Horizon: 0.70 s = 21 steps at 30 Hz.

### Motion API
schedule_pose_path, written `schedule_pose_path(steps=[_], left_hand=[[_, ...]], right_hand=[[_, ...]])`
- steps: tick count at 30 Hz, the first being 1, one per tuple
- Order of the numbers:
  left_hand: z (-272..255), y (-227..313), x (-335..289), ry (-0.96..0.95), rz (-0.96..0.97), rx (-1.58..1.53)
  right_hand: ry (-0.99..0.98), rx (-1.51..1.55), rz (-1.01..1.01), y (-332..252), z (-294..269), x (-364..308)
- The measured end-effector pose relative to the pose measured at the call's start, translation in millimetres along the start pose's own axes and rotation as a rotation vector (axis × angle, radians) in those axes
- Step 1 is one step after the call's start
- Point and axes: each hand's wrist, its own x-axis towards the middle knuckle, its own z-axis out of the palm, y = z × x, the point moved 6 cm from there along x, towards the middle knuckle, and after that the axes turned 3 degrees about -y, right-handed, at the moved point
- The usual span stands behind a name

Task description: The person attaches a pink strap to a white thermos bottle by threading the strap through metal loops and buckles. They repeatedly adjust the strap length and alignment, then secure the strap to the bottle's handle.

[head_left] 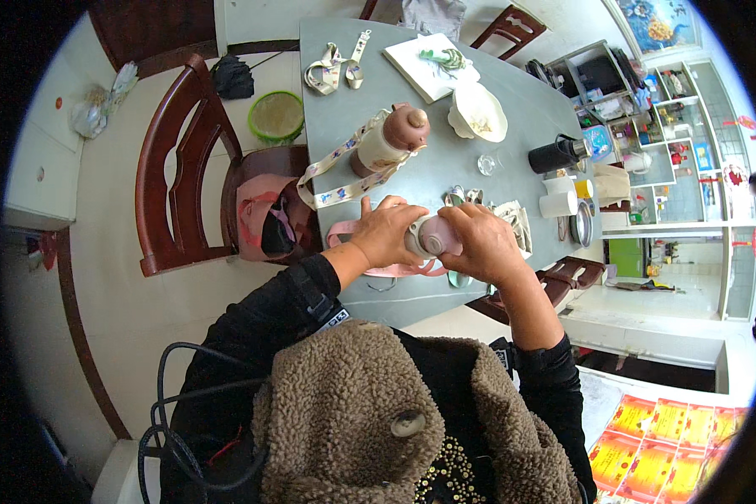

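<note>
Over the near side of the table, both hands are closed round a small bottle with a pale pink top and a whitish ring. My left hand grips its left side. My right hand wraps the pink part, fingers bent over it. The bottle's lower part is hidden by the hands. A pink strap lies beneath and beside them. Just beyond stands a brown and cream bottle with a patterned strap trailing off to its left.
A white bowl, small glass, black bottle and white cups stand on the grey table. A white board lies at the back. Left is a wooden chair with a pink bag.
</note>
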Motion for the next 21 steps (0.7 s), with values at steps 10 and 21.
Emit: schedule_pose_path(steps=[10, 21], left_hand=[[-1, -1, 0, 0.052, 0.032, 0.038], [1, -2, 1, 0.035, 0.010, 0.024]], right_hand=[[0.011, -0.189, 0.084, -4, 8, 13], [-0.003, -0.061, 0.175, 2, 6, 8]])
